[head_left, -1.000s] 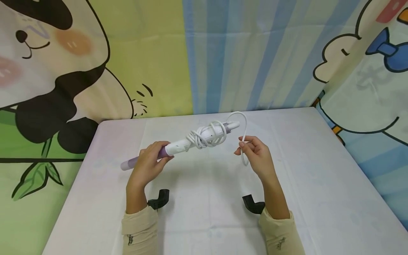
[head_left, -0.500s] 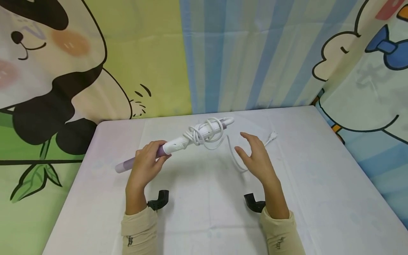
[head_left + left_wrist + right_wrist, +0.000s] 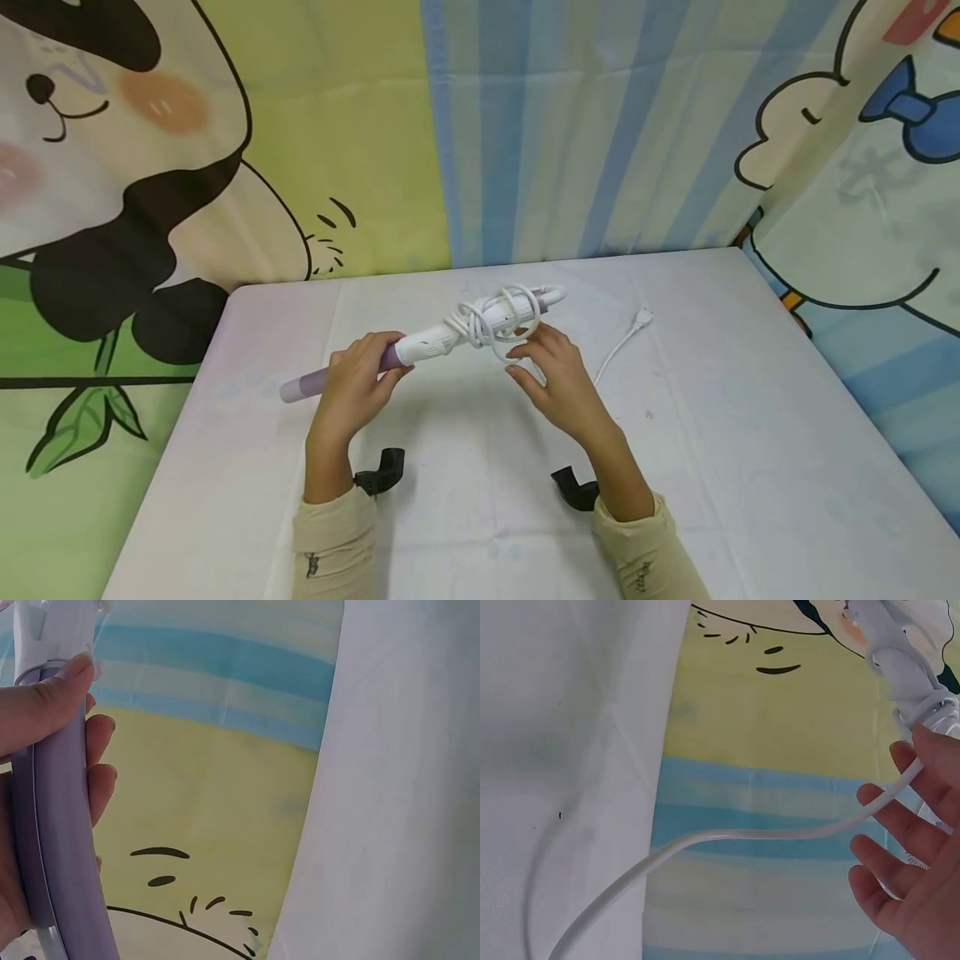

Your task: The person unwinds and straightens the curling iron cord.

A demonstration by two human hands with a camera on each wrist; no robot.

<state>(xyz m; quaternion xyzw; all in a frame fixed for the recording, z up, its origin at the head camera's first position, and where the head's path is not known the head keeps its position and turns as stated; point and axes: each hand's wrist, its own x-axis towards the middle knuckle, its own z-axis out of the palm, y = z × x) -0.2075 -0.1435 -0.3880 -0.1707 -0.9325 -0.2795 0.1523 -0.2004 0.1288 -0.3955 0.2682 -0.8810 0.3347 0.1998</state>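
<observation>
A curling iron (image 3: 427,343) with a white handle and a purple barrel is held tilted above the table. My left hand (image 3: 352,387) grips its purple part just below the handle; in the left wrist view the thumb (image 3: 56,690) lies along it, fingers wrapping from behind. White cord (image 3: 480,321) is wound in several loops round the handle. Close below these loops is my right hand (image 3: 558,379), fingers spread and slightly bent, thumb apart from the forefinger. In the right wrist view the loose cord (image 3: 772,834) runs across its fingers (image 3: 900,817), up toward the thumb.
The cord's free end with its plug (image 3: 642,318) lies on the white table (image 3: 750,467), right of the right hand. Cartoon curtains (image 3: 555,125) stand behind the table's far edge. A black mount (image 3: 381,472) juts from the left wrist, another (image 3: 576,489) from the right.
My right hand has let go of a cord length, whose plug end dropped onto the table. It has then moved left to the wound loops. The left hand keeps its grip.
</observation>
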